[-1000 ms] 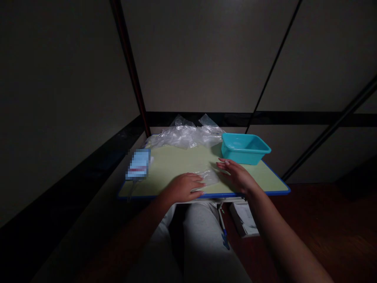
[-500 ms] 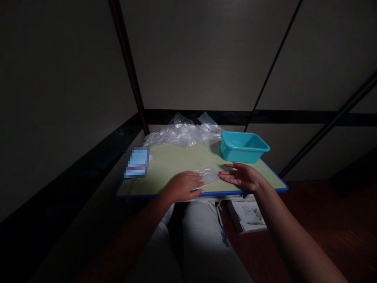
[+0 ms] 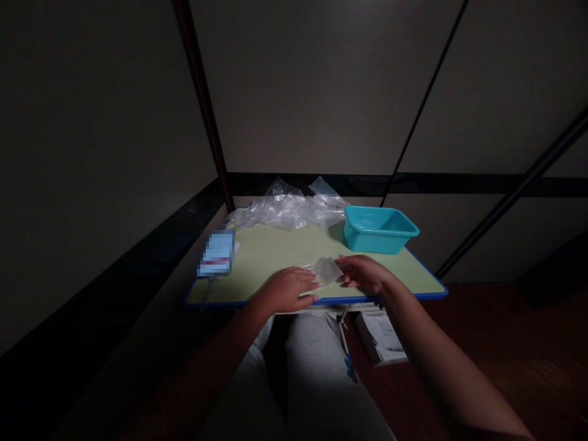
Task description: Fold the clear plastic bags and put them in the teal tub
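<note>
Your left hand [image 3: 287, 289] lies flat, fingers spread, pinning the small clear bag [image 3: 325, 270] at the tabletop's [image 3: 275, 248] near edge. Your right hand [image 3: 365, 274] pinches the bag's right end, grip closed on plastic. Risk: thin film is slippery, so a pull could tear it or slide it off the near edge. The teal tub [image 3: 380, 228] sits toward the far right corner and the loose bag pile [image 3: 289, 210] along the far edge, both well apart.

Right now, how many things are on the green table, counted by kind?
Small clear plastic bag between left hand and right hand: 1
Heap of crumpled clear plastic bags: 1
Turquoise plastic tub: 1
Blurred blue rectangular item: 1
Total: 4
</note>
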`<control>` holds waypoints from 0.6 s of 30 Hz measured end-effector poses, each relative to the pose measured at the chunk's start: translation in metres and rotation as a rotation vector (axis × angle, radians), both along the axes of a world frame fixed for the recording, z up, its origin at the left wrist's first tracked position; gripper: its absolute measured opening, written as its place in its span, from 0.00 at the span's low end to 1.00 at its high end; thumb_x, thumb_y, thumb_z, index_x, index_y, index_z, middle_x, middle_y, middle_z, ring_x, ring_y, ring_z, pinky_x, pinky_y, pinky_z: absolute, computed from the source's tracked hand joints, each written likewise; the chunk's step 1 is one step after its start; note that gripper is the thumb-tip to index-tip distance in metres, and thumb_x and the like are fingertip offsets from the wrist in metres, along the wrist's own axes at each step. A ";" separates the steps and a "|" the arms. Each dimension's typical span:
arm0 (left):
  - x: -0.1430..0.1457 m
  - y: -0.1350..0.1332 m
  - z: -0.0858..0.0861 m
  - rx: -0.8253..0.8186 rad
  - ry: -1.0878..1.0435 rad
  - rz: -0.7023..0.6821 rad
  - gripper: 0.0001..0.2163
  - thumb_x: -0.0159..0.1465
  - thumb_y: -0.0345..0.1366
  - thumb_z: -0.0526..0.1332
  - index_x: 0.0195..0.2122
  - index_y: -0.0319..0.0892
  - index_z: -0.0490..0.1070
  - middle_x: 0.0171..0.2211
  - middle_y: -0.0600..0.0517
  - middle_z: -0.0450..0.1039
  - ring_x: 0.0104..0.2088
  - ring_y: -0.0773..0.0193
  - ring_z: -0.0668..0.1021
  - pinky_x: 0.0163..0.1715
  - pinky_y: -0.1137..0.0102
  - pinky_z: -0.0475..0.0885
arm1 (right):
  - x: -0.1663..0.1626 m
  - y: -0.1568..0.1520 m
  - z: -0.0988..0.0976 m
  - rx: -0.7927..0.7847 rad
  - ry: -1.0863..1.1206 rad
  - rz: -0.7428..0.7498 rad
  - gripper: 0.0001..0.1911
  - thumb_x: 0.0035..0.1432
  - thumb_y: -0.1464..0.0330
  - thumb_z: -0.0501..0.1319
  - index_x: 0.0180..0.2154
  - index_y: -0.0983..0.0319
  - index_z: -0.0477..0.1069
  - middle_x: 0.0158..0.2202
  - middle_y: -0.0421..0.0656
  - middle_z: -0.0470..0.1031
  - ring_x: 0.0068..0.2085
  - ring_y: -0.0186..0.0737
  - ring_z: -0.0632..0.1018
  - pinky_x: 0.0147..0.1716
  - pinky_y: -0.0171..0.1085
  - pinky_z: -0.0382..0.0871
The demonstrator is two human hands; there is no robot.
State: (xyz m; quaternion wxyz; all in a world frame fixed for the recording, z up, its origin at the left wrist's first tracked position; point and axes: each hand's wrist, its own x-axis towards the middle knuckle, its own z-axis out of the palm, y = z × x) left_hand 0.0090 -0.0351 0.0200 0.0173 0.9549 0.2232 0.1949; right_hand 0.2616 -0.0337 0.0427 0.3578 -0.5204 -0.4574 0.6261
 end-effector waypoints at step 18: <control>0.000 -0.002 0.003 0.007 0.018 0.000 0.15 0.63 0.42 0.56 0.47 0.45 0.73 0.50 0.49 0.73 0.53 0.59 0.72 0.56 0.63 0.61 | -0.052 -0.043 -0.019 0.733 -1.168 0.066 0.21 0.61 0.55 0.50 0.52 0.53 0.68 0.63 0.43 0.58 0.64 0.52 0.52 0.56 0.66 0.31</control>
